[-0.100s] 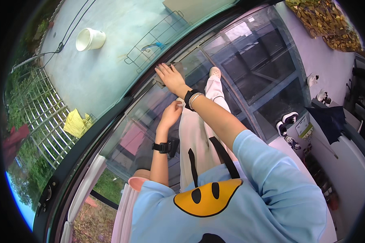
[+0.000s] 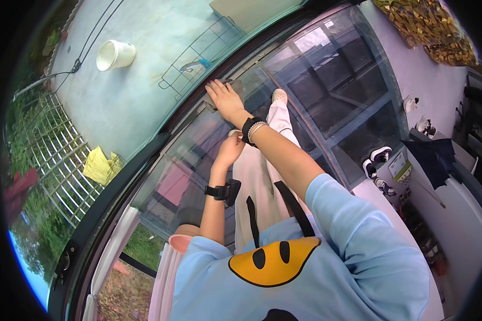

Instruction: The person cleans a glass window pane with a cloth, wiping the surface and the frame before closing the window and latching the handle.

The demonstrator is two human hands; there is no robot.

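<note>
My right hand (image 2: 226, 101) lies flat with its fingers spread on a grey-brown cloth (image 2: 210, 101), against the lower edge of a window by its dark frame (image 2: 185, 112). Only the cloth's edges show around the hand. Just below it, my left hand (image 2: 230, 150) has curled fingers close to the right wrist, which wears a black band (image 2: 247, 128) and a light bracelet. The left fingertips are partly hidden there, so I cannot make out what they hold. A black strap with a small box (image 2: 226, 191) is on the left forearm.
Outside stand a white bucket (image 2: 115, 55), a wire rack (image 2: 171, 75) and a metal railing (image 2: 64, 160) with a yellow cloth (image 2: 100, 167). A pink pot (image 2: 182, 239) is beside my left elbow. To the right are shoes (image 2: 381, 154) and a dark umbrella (image 2: 431, 160).
My left hand has shifted slightly up and right, closer to the right wrist. My right hand stays flat on the cloth, and the whole view has moved a little.
</note>
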